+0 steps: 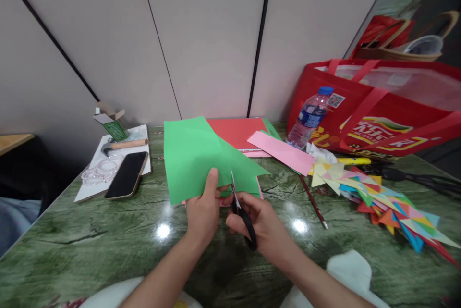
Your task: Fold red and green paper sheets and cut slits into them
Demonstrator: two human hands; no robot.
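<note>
A folded sheet of green paper (190,154) is held up over the table by my left hand (204,212), thumb on top and fingers underneath. My right hand (257,219) grips a pair of black-handled scissors (247,224). Their blades reach into the lower edge of the green paper, just right of my left thumb. Behind the green sheet lies a stack of coloured paper with a red sheet (237,131) on top. A pink paper strip (283,151) rests across the stack's right side. Part of the stack is hidden by the green sheet.
At left, a white board (86,192) carries a phone (127,176), a hammer (124,145), beads (103,169) and a small box (111,123). On the right are a pencil (314,202), folded paper pieces (389,202), a water bottle (309,118) and a red bag (360,106).
</note>
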